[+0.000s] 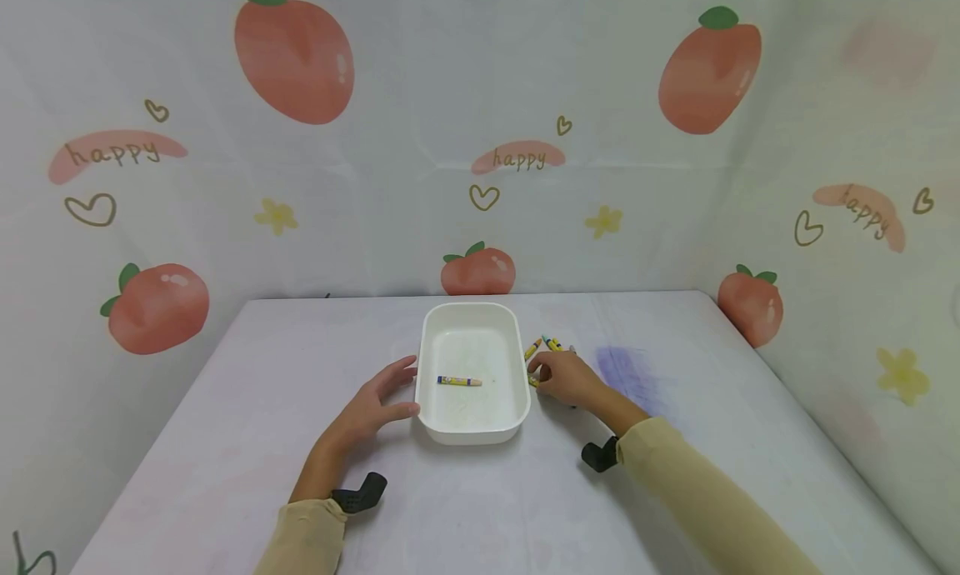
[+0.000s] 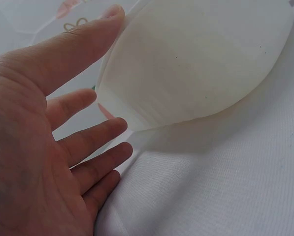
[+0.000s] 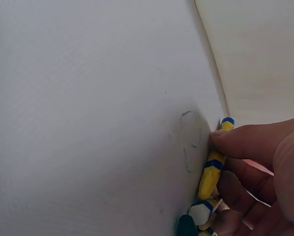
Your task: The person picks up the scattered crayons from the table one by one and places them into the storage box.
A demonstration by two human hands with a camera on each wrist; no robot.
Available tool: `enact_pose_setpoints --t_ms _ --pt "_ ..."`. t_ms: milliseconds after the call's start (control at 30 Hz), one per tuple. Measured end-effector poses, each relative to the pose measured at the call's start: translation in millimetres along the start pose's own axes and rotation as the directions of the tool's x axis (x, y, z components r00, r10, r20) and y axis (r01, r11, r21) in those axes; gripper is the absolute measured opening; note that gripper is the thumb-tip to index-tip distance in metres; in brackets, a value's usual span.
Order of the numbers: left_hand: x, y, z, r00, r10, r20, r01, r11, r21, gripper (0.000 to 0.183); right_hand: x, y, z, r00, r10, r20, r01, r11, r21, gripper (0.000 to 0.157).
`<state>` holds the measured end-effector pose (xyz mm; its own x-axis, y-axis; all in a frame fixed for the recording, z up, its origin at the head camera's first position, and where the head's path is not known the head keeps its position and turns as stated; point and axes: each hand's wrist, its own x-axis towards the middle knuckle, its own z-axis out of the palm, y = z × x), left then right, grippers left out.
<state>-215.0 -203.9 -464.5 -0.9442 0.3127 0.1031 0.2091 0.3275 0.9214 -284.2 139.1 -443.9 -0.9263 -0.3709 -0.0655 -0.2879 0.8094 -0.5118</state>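
A white plastic tray [image 1: 472,429] stands on the table with one crayon [image 1: 459,381] lying across its floor, a yellow-wrapped one with a pale tip. At the tray's left wall, my left hand [image 1: 375,402] has its fingers spread and thumb at the rim; in the left wrist view the left hand [image 2: 43,132] holds nothing. Just outside the right wall, my right hand [image 1: 566,377] pinches a yellow crayon [image 3: 213,169] with blue bands between thumb and fingers, low over the cloth. Beside its fingertips lie a white-ended crayon [image 3: 200,213] and a dark teal one [image 3: 187,226].
Several more crayons [image 1: 533,347] lie on the table right of the tray, partly hidden by the right hand. A purple smudge [image 1: 626,373] marks the white tablecloth [image 1: 480,517] farther right. A printed curtain [image 1: 420,83] rises behind and at the sides.
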Motion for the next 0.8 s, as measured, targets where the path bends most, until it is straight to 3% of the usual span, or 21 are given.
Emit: enact_pose_setpoints --t_ms 367,800 --pt "-0.9 1.6 0.1 1.000 -0.004 0.001 0.004 1.000 -0.006 0.077 1.5 2.5 -24.4 0.980 -0.187 -0.074 0.190 0.981 0.035 0.024" --pt "-0.8 1.4 0.1 1.000 -0.015 0.001 0.015 1.000 -0.025 0.076 17.2 -20.6 -55.1 0.982 -0.166 -0.089 0.173 0.982 0.080 0.022"
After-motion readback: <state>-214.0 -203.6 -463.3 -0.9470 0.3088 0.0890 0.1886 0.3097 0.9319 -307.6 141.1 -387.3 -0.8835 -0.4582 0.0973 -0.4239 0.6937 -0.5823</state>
